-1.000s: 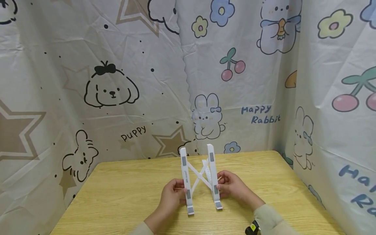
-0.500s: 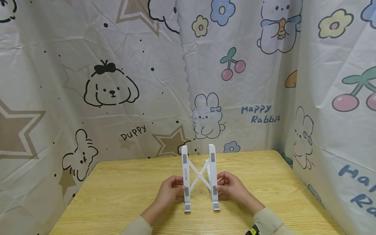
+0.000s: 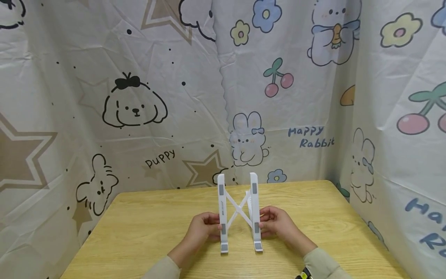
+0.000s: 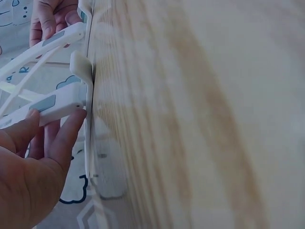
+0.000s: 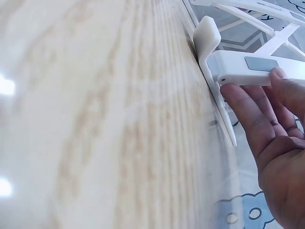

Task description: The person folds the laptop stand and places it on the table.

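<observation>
A white folding laptop stand [image 3: 239,209] with grey pads and X-shaped cross braces stands opened out near the middle of the table. My left hand [image 3: 203,229] grips its left rail low down, the thumb on the front face. On the other side my right hand [image 3: 277,223] holds the right rail at about the same height. In the left wrist view the left thumb and fingers [image 4: 66,136] pinch the rail [image 4: 52,105] just behind its hooked front lip. The right wrist view has the right hand [image 5: 274,129] with its thumb beside a grey pad [image 5: 261,63].
The light wood-grain table [image 3: 139,232] carries the stand. Behind it and along both sides hangs a pale curtain [image 3: 174,116] printed with cartoon animals, stars, flowers and cherries. A dark band with a yellow mark [image 3: 305,273] sits at the right wrist.
The stand, slightly slanted a second ago, now stands straighter to the view. Both hands keep their hold on the rails. The whole head view has shifted slightly.
</observation>
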`<state>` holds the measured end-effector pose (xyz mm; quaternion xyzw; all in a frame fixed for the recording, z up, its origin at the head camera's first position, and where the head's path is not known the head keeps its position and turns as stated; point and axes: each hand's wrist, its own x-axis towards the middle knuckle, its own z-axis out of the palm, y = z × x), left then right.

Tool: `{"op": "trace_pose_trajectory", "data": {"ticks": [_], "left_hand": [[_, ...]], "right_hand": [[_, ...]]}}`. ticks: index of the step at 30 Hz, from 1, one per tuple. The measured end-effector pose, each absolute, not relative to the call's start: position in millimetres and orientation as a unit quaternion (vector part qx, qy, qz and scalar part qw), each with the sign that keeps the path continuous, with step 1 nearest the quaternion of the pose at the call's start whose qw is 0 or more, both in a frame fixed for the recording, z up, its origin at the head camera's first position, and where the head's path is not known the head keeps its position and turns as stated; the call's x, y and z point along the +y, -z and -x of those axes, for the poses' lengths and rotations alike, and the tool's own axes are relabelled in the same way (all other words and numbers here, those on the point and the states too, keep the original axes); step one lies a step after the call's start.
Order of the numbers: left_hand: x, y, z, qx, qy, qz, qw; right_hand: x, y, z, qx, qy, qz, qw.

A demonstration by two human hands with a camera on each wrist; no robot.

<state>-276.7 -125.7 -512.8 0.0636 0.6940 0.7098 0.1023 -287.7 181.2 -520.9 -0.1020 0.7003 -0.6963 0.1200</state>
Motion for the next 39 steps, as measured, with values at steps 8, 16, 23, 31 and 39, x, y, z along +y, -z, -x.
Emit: {"op": "trace_pose_trajectory", "data": {"ticks": [8,16,23,31,39], "left_hand": [[-125.9,511.8,278.4,0.695,-0.709,-0.054,0.105],[-120.7,513.5,279.8,0.691,-0.712,-0.057,0.111],[-113.6,511.9,278.9,0.696,-0.709,-0.052,0.105],[-106.7,513.0,278.5,0.695,-0.709,-0.065,0.102],[-101.6,512.4,277.8,0.702,-0.703,-0.069,0.092]], "right_hand": [[180.5,521.2,289.1,0.698,0.697,0.112,0.117],[176.5,522.0,287.7,0.701,0.695,0.11,0.116],[173.3,525.2,286.9,0.695,0.701,0.112,0.109],[168.5,526.0,284.9,0.697,0.701,0.112,0.103],[163.7,524.0,285.2,0.7,0.699,0.105,0.104]]}}
